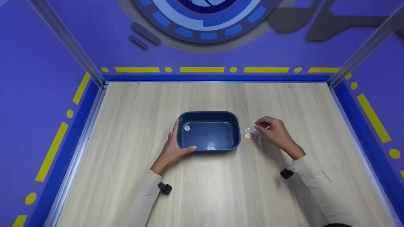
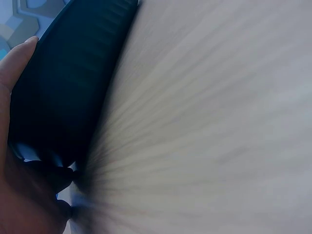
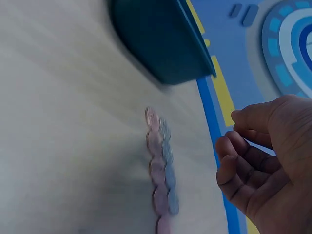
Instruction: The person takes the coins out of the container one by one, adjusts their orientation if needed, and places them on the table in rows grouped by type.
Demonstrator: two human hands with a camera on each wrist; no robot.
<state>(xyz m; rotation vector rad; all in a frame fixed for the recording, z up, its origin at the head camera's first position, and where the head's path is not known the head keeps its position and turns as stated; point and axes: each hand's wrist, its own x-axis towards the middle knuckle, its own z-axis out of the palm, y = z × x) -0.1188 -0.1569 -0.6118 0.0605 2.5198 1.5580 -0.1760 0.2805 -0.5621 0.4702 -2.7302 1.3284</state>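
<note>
A dark blue plastic tub (image 1: 206,135) stands on the table, with one silvery coin (image 1: 187,128) lying inside near its left end. My left hand (image 1: 173,147) grips the tub's left end, thumb over the near rim and fingers along the outer side. In the left wrist view the tub's wall (image 2: 68,83) lies against that hand (image 2: 19,195). To the right of the tub lie two touching rows of flat coins (image 3: 157,170), one coppery and one silvery, several in each. My right hand (image 1: 274,130) hovers over them, fingers loosely bent. In the right wrist view its fingertips (image 3: 236,117) show nothing between them.
The pale wooden table (image 1: 202,189) is walled by blue panels (image 1: 205,60) at the back and both sides. Metal posts (image 1: 363,47) stand at the corners. A small black device (image 1: 164,188) sits on the left cuff and another (image 1: 286,173) on the right.
</note>
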